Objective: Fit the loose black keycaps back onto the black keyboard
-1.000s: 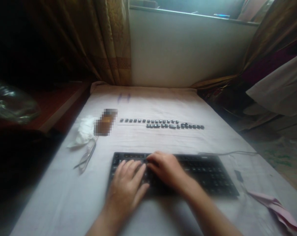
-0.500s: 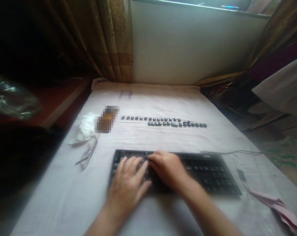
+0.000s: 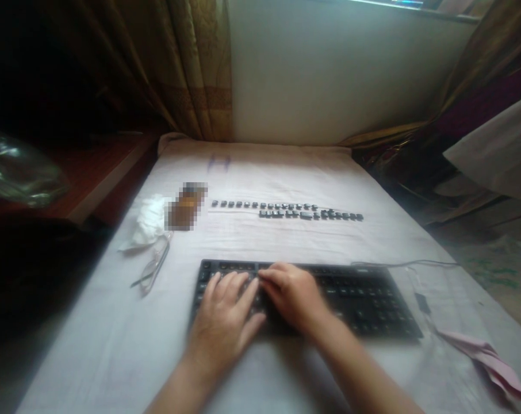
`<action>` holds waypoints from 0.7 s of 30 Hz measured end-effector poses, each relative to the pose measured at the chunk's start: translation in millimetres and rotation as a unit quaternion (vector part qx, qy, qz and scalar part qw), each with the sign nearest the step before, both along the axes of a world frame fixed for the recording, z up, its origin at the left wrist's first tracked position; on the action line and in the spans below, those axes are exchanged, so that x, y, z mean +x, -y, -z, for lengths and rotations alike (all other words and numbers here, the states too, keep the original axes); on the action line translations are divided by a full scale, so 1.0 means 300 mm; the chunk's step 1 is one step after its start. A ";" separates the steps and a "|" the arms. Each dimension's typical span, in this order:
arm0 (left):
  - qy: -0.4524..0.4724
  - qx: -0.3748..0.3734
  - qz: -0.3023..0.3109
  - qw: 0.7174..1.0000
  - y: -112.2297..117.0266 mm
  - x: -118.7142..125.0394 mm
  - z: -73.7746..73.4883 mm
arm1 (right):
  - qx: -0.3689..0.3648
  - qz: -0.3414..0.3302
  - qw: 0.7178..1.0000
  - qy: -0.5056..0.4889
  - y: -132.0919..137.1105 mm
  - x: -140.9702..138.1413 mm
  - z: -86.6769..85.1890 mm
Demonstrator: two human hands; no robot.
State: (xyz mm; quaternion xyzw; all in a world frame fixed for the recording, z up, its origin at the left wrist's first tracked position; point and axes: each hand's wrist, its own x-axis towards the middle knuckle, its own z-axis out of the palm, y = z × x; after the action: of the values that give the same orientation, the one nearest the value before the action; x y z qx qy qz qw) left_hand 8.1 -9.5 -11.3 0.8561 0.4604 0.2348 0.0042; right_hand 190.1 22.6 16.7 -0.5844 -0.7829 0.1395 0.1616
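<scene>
Pink cloth (image 3: 487,356) crumpled, lower right of frame, on the cloth-covered counter (image 3: 100,345). Black keyboard (image 3: 368,299) lower centre, lying flat, slightly skewed, both hands over its left half.

Risk: the two hands sit almost fingertip to fingertip, so one could bump the other or press a neighbouring key by accident; a hard push could also slide the keyboard, since it rests on loose fabric. A tug on the cable (image 3: 407,264), which runs off the far edge toward the right of frame, might turn it.

Left hand (image 3: 226,310): palm down, fingers moderately spread, thumb well out, resting on or just above the keys, no object seen in it. Right hand (image 3: 292,293): fingers bunched narrow toward the thumb, tips by the upper keys; can't tell if anything is pinched, too blurred.

Beyond, left of centre: what looks like glasses (image 3: 161,264), then white tissue (image 3: 148,224) beside a pixelated brown item (image 3: 186,207). Mid-frame: two rows of small dark pieces, likely keycaps, lower row (image 3: 306,215) shifted right of upper row (image 3: 238,204). Back: gold curtain (image 3: 195,69) upper left, pale wall (image 3: 286,69) upper centre.
</scene>
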 end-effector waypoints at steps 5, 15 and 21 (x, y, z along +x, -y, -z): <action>0.001 -0.006 -0.002 1.000 -0.001 0.001 -0.004 | 0.039 -0.017 0.999 -0.021 0.014 0.019 0.030; -0.003 -0.003 -0.007 1.000 -0.001 0.006 -0.003 | 0.155 -0.056 0.986 -0.040 0.047 0.043 0.062; -0.005 -0.001 -0.012 1.000 -0.002 0.013 -0.006 | 0.157 -0.074 0.985 -0.010 0.049 0.028 0.049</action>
State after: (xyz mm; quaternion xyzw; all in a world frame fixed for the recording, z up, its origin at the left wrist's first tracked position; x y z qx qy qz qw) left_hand 11.8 -8.8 -9.4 0.8516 0.4710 0.2300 0.0004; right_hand 198.6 7.9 1.9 -0.4906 -0.8346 0.0320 0.2484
